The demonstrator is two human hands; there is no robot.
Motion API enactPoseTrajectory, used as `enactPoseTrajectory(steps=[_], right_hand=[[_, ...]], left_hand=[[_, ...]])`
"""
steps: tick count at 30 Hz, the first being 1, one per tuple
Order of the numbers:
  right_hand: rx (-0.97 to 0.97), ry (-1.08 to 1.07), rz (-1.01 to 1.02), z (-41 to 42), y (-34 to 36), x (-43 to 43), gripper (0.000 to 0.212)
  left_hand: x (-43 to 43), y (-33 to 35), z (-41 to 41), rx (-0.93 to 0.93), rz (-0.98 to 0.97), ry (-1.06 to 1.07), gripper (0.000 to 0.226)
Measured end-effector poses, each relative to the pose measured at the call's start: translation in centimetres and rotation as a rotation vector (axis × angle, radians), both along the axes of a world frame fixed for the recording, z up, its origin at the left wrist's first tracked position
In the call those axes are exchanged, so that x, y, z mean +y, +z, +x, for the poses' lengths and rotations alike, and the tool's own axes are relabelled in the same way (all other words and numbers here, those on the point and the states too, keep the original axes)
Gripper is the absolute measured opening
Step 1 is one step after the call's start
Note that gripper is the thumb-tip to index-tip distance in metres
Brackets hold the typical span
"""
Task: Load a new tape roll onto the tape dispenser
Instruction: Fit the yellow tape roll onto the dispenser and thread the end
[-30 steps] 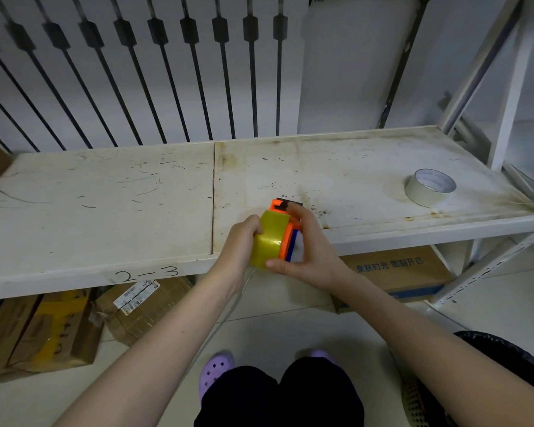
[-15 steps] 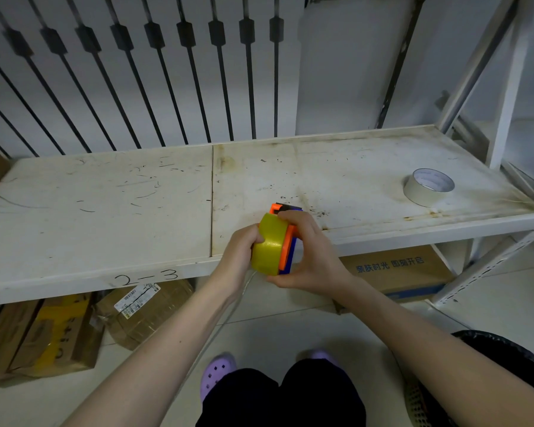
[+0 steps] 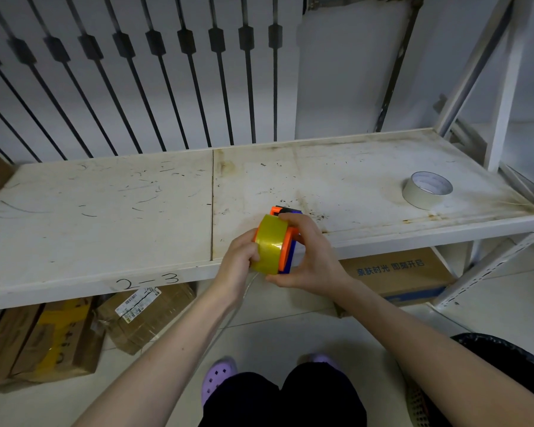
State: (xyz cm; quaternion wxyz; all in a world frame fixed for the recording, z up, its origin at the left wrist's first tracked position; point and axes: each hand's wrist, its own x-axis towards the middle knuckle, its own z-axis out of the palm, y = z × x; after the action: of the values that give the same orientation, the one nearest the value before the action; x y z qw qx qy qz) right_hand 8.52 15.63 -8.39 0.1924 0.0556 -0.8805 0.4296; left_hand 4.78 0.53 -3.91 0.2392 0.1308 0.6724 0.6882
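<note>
A yellowish clear tape roll [image 3: 268, 245] sits on an orange and blue tape dispenser [image 3: 288, 248], held just above the front edge of the white shelf. My left hand [image 3: 239, 260] grips the roll from the left. From the right, my right hand [image 3: 310, 257] wraps the dispenser, fingers over its top and thumb under it. A thin strip of clear tape hangs down from under the roll. The dispenser's far side is hidden by my right hand.
A white tape roll [image 3: 427, 190] lies flat at the shelf's right end. The white metal shelf [image 3: 105, 211], marked 2-3, has upright posts [image 3: 503, 97] at the right. Cardboard boxes [image 3: 404, 275] stand below it. A black bin [image 3: 512, 359] is at lower right.
Both hands have kept their hold and turned the roll and dispenser slightly, so more of the roll's outer face shows. The white roll has not moved.
</note>
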Motion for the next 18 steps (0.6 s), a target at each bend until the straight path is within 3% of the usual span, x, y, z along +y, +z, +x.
enactPoseTrajectory(steps=[5,11,18], right_hand=[[-0.009,0.012,0.009,0.0,0.2,0.1,0.092],[-0.022,-0.004,0.023,-0.1,0.2,0.2,0.094],[-0.023,-0.006,0.024,0.0,0.2,0.2,0.094]], left_hand=[[0.7,1.3,-0.8,-0.146,-0.125,0.074,0.04],[1.0,1.9,-0.4,-0.07,-0.182,0.108,0.012],[1.0,2.2,0.0,-0.031,-0.187,0.107,0.014]])
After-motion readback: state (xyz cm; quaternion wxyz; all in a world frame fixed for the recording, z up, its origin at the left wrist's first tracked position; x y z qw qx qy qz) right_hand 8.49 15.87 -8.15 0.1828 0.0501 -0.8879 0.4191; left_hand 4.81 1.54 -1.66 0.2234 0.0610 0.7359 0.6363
